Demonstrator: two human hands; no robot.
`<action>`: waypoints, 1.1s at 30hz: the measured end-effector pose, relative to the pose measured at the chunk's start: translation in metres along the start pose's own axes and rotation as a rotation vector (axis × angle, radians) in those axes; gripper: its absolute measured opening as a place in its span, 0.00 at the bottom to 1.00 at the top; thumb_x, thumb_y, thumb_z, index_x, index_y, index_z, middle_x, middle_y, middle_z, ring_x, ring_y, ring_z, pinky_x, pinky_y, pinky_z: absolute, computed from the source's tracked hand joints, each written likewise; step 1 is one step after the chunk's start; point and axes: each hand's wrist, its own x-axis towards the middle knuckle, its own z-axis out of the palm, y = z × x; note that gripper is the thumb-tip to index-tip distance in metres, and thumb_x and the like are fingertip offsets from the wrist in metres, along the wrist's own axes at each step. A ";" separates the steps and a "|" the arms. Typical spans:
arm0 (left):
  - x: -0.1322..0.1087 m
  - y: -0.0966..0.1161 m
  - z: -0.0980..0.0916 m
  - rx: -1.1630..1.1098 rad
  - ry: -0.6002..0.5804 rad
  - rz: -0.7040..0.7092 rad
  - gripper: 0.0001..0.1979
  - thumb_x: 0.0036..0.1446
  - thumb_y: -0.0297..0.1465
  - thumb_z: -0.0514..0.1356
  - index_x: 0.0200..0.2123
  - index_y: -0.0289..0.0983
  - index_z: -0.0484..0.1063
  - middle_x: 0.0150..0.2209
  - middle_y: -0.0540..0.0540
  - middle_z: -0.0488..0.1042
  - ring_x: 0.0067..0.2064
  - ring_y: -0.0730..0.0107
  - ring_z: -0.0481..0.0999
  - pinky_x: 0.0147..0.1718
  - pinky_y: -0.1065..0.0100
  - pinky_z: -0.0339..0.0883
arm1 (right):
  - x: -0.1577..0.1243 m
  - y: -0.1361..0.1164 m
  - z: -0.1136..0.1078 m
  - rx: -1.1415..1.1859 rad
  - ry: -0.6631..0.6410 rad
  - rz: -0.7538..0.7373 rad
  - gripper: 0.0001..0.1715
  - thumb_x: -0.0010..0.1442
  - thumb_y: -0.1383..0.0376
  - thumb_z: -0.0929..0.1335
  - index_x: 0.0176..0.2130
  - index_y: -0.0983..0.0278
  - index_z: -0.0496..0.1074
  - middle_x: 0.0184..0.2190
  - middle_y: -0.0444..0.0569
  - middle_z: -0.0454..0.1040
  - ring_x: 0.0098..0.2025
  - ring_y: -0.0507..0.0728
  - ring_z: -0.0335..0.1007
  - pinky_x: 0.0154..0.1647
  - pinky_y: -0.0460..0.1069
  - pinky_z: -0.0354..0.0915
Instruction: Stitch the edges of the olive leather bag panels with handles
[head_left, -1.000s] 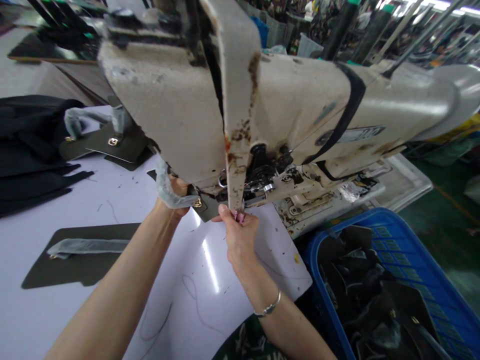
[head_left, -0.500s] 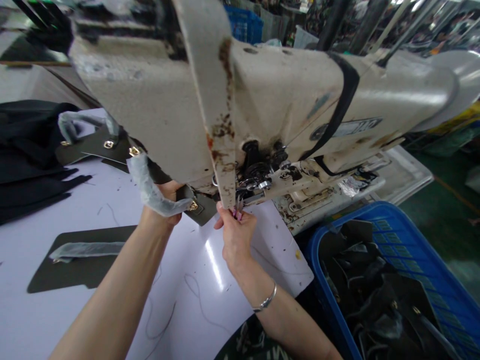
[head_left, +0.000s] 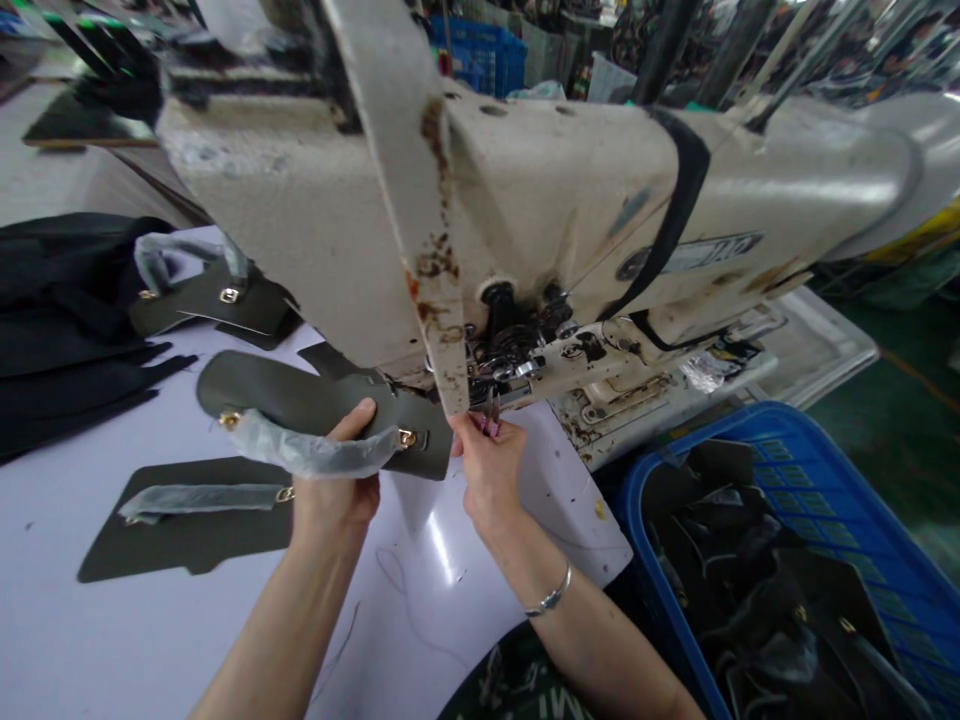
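Left hand (head_left: 337, 495) grips an olive leather flap (head_left: 300, 395); right hand (head_left: 491, 470) pinches up — just beneath the sewing machine (head_left: 570, 190).

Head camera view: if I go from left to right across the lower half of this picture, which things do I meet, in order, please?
Black cloth pile → olive leather panel on the table → left hand holding an olive leather flap → right hand → blue plastic crate
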 end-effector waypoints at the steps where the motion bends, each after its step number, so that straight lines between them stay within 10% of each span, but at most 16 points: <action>1: -0.006 -0.004 -0.003 -0.018 0.042 -0.039 0.11 0.44 0.23 0.71 0.33 0.34 0.77 0.36 0.49 0.80 0.34 0.72 0.78 0.34 0.73 0.78 | 0.002 -0.001 -0.002 -0.017 -0.003 0.004 0.24 0.52 0.61 0.73 0.14 0.60 0.61 0.13 0.39 0.61 0.19 0.50 0.54 0.23 0.48 0.54; 15: -0.062 -0.032 0.008 -0.205 0.182 -0.177 0.10 0.56 0.16 0.62 0.31 0.37 0.77 0.31 0.51 0.79 0.29 0.76 0.77 0.28 0.77 0.77 | 0.019 -0.012 -0.049 -0.417 -0.224 -0.207 0.16 0.54 0.57 0.75 0.20 0.63 0.77 0.20 0.40 0.65 0.27 0.51 0.58 0.30 0.48 0.54; 20: -0.062 -0.033 -0.015 -0.060 -0.005 -0.303 0.02 0.61 0.27 0.64 0.35 0.38 0.78 0.34 0.45 0.81 0.32 0.66 0.81 0.29 0.69 0.79 | 0.018 -0.018 -0.053 -0.447 -0.296 -0.266 0.11 0.56 0.59 0.74 0.26 0.61 0.83 0.23 0.42 0.72 0.28 0.52 0.64 0.32 0.47 0.56; 24: -0.069 -0.027 -0.062 0.470 -0.312 -0.526 0.27 0.62 0.53 0.59 0.28 0.35 0.79 0.28 0.33 0.78 0.28 0.53 0.81 0.26 0.58 0.78 | 0.018 -0.011 -0.055 -0.412 -0.299 -0.206 0.13 0.57 0.58 0.72 0.28 0.62 0.83 0.20 0.41 0.70 0.25 0.51 0.59 0.29 0.47 0.53; 28: -0.080 -0.018 -0.088 1.019 -0.301 0.218 0.23 0.59 0.53 0.62 0.31 0.40 0.81 0.30 0.38 0.78 0.32 0.51 0.80 0.35 0.55 0.77 | 0.020 -0.003 -0.055 -0.377 -0.290 -0.205 0.16 0.56 0.58 0.72 0.21 0.63 0.77 0.18 0.39 0.60 0.24 0.50 0.52 0.28 0.47 0.49; 33: -0.069 -0.021 -0.059 1.250 -0.351 0.947 0.29 0.64 0.41 0.61 0.67 0.42 0.67 0.67 0.35 0.65 0.70 0.39 0.59 0.68 0.41 0.53 | 0.017 -0.005 -0.051 -0.288 -0.276 -0.155 0.18 0.53 0.58 0.72 0.17 0.63 0.70 0.18 0.39 0.58 0.24 0.50 0.51 0.28 0.47 0.50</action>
